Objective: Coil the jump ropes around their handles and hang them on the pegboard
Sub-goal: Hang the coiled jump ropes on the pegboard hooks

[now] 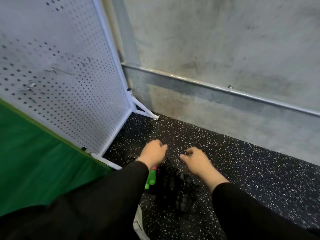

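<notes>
Green mat: a flat green padded surface is being shown at 9 o'clock, running under the lower edge of the board.
Pegboard: a white perforated metal panel in a white frame is being seen at 10 o'clock, standing upright on white angled feet; a few thin metal hooks are being carried on its face, blurred.
Left hand: it is being held out at 6 o'clock over the floor, just above the rope pile; its fingers are being kept loosely curled with nothing between them.
Left sleeve: a black long sleeve is being shown at 7 o'clock, hiding part of the pile.
Jump ropes: a tangled heap of black cords and black ribbed handles is being seen lying on the floor at 6 o'clock, between and below the two wrists; two bright green plastic handles with a pink tip are being partly covered by the left wrist. No rope is being seen on the board.
Right hand: it is being held at 5 o'clock, near the left hand yet apart from it; its fingers are being kept curled downward, gripping nothing.
Floor: black rubber flecked with white is being shown from 6 to 4 o'clock.
Wall: grey concrete is being seen from 12 to 3 o'clock, crossed by a grey metal conduit.
</notes>
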The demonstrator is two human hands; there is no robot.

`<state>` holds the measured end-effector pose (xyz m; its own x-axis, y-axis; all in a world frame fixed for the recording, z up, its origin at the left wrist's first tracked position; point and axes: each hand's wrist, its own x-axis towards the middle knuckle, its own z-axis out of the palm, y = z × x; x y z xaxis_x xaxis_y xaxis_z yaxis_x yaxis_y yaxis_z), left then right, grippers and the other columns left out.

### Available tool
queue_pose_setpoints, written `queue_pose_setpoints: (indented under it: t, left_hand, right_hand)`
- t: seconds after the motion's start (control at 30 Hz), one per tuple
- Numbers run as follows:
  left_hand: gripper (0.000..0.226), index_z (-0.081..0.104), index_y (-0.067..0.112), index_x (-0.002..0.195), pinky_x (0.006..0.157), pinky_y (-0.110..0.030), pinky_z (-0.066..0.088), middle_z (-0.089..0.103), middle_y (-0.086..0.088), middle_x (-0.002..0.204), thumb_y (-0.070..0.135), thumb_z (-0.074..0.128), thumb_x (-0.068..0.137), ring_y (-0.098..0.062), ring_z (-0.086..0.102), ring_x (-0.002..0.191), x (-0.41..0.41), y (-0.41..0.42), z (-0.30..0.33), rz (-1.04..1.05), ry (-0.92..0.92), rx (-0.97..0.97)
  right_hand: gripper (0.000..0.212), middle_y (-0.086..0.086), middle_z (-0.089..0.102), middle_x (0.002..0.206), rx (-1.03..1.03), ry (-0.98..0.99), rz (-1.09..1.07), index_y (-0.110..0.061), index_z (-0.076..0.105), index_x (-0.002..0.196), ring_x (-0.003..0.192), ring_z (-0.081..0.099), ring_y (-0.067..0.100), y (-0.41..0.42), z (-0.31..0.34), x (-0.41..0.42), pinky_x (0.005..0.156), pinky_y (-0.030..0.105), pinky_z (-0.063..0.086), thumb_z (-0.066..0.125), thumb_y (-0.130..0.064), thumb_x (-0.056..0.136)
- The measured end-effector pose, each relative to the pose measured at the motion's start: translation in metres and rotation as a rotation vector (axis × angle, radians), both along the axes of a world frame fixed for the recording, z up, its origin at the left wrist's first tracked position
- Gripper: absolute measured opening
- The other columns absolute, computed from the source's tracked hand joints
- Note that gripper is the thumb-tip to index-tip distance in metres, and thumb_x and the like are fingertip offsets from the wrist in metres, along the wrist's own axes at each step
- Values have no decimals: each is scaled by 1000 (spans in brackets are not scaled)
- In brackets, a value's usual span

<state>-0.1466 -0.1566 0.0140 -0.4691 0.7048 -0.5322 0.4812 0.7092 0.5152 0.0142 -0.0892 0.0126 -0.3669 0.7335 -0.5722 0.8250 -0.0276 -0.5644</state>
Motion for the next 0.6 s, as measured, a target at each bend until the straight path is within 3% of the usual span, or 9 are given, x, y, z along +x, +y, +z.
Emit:
queue_pose_setpoints:
  t: [0.1, 0.17, 0.3, 0.47, 0.6]
  left_hand:
    - [32, 63, 10, 127, 96, -31, 46, 70, -12, 124, 29, 50, 104, -30, 63, 117, 40, -17, -49, -2, 29, -2]
    - [31, 63, 13, 127, 98, -36, 48, 68, -11, 126, 22, 45, 104, -31, 62, 118, 63, -21, -65, -118, 70, 6]
    - [29, 65, 19, 116, 97, -46, 51, 66, -5, 122, 15, 48, 93, -33, 62, 116, 76, -27, -85, -429, 100, -144]
    - [39, 66, 18, 124, 100, -42, 51, 67, -7, 126, 9, 46, 93, -31, 63, 118, 68, -27, -98, -335, 15, -180]
    - [45, 61, 16, 135, 103, -40, 49, 65, -11, 131, 8, 43, 95, -32, 60, 122, 66, -22, -99, -311, 9, -172]
  right_hand:
    - [57, 17, 62, 133, -123, -112, -79, -5, 43, 143, 113, 60, 29, -19, -47, 21, 100, 34, 45, 63, -34, 98]
    - [62, 21, 54, 139, -202, -171, -151, -4, 38, 144, 126, 55, 35, -34, -79, 33, 101, 35, 44, 64, -34, 97]
    - [72, 14, 56, 131, -356, -176, -208, -13, 33, 146, 114, 60, 30, -59, -125, 40, 97, 38, 51, 68, -38, 89]
    - [97, 14, 47, 140, -416, -170, -291, -27, 15, 157, 118, 58, 29, -64, -143, 29, 97, 40, 52, 78, -34, 84]
    - [90, 17, 44, 143, -377, -159, -347, -23, 19, 158, 123, 55, 31, -64, -148, 27, 104, 41, 49, 74, -25, 87]
